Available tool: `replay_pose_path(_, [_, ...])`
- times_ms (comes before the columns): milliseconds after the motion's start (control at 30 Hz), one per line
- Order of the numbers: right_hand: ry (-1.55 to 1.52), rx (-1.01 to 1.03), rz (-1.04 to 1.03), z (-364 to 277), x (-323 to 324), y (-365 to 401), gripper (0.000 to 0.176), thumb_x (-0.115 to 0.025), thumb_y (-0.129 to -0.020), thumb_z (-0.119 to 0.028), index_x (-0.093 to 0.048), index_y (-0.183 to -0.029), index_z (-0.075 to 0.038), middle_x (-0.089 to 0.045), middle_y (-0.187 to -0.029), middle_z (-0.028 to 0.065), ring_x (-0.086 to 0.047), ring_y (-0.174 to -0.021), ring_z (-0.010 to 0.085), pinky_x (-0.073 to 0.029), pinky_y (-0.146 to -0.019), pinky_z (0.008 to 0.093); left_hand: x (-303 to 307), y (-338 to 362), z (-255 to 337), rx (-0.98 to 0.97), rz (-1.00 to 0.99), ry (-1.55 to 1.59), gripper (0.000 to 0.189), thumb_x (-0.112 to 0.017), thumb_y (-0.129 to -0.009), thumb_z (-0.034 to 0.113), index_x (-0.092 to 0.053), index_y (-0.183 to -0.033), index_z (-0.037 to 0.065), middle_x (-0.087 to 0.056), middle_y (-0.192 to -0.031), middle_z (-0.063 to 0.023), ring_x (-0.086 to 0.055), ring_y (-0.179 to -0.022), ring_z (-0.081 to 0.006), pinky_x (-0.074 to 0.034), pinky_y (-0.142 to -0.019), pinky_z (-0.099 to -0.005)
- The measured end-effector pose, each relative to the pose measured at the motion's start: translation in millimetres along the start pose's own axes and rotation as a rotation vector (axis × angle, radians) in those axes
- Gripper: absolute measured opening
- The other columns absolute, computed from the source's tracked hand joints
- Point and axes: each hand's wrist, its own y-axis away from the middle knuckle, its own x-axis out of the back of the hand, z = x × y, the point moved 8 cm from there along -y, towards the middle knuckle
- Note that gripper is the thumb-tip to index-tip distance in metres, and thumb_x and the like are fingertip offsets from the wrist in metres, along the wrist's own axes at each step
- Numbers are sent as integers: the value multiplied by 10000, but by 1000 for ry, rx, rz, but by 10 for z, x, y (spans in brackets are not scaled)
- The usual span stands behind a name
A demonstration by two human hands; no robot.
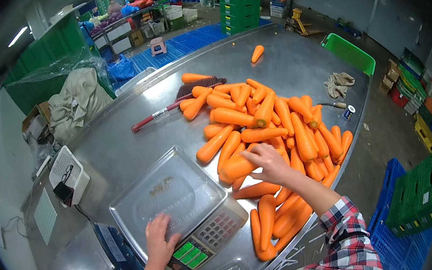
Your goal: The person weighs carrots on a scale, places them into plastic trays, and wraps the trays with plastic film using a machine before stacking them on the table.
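1. The right hand [265,162] was clenched around a carrot [237,168], fingers curled over its thick end. That carrot lay at the near-left edge of the carrot pile [279,122], on the side closest to the scale [212,235], which probably made it the easiest one to take.
2. The left hand [158,239] lay flat and released, gripping nothing. Its palm rested on the near corner of the weighing pan [143,198], just above the green display [190,255]. It looked placed there to steady the scale.
3. The weighing pan carried only a few small scraps near its middle.
4. The carrot pile spread across the right half of the steel tabletop [115,152], its carrots touching and overlapping right out to the near rim. The scale stood just beside it, so the reach between them was short.
5. A brush [169,107] with a red handle lay behind the pile, its bristles touching the far carrots, apparently kept close for sweeping.
6. A lone carrot [256,53] lay well apart near the far rim. A cloth [339,83] and a tape roll [349,112] sat at the right rim near a green crate [349,53], clear of the working area.
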Motion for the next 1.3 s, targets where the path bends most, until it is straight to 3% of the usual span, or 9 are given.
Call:
replay_pose_path(333, [-367,340,-196,-1709,-1262,-709,312,-693,-692,-228,-598,-943,-67,-586,-815,121,-574,-827,304,-453,-729,426,262,-28,-17,81,164,-40,777,-781,-661,256,-420,-1315,44,-386,-1373,-196,-386,-1233,-378,-298,-1044,-450])
replay_pose_path(433, [-458,263,-1,-1221,-1093,-888,189,-642,-759,-213,-624,-774,-25,-587,-775,126,-581,-788,299,-458,-725,428,190,10,-196,126,121,-60,736,-792,-645,230,-463,-1281,57,-422,-1323,-190,-406,-1210,-369,-316,-1025,-452])
replay_pose_path(500, [155,23,-197,-278,-1297,-1041,110,-542,-796,-103,-606,-732,-42,-588,-752,140,-585,-726,308,-478,-654,418,231,25,-221,133,133,-62,709,-794,-639,217,-486,-1259,63,-447,-1284,-183,-420,-1191,-363,-325,-1014,-452])
replay_pose_path(533, [107,-34,26,320,-1321,-933,95,-534,-789,-92,-607,-737,-59,-606,-767,128,-600,-730,281,-486,-628,409,268,-18,-166,134,142,-76,699,-794,-637,211,-495,-1251,65,-456,-1266,-180,-426,-1181,-360,-328,-1010,-451])
replay_pose_path(667, [911,-334,-685,1313,-1400,-653,203,-488,-873,-193,-622,-1006,-116,-626,-933,71,-603,-897,229,-470,-689,426,257,-111,-167,152,162,-34,662,-799,-620,193,-519,-1205,62,-503,-1210,-161,-455,-1149,-343,-344,-1002,-427])
replay_pose_path(867, [1018,-373,-691,1445,-1558,-703,283,-458,-899,-237,-600,-1096,-93,-569,-1021,106,-587,-921,261,-485,-650,453,278,-105,-316,200,214,111,546,-776,-640,239,-573,-1107,43,-564,-1080,-145,-491,-1062,-339,-364,-956,-430])
replay_pose_path(1000, [886,-300,-573,1472,-1377,-684,181,-578,-801,-182,-666,-928,-89,-576,-947,83,-590,-908,232,-501,-716,338,265,-64,-436,174,79,142,472,-745,-666,273,-610,-1044,25,-589,-975,-142,-493,-1012,-318,-374,-919,-413])
replay_pose_path(1200, [476,-331,-291,801,-373,-848,333,-674,-698,-155,-540,-965,-10,-560,-987,180,-577,-915,336,-494,-816,392,362,-45,-83,100,185,-42,580,-752,-666,250,-526,-1152,29,-560,-1063,-138,-488,-1027,-333,-361,-935,-432])
replay_pose_path(1300, [241,-251,117,358,366,-840,592,-702,-702,-150,-465,-1215,25,-530,-1017,222,-564,-926,369,-486,-827,407,341,24,-235,187,158,91,557,-772,-662,259,-558,-1121,29,-564,-1078,-141,-512,-1033,-326,-390,-921,-416])
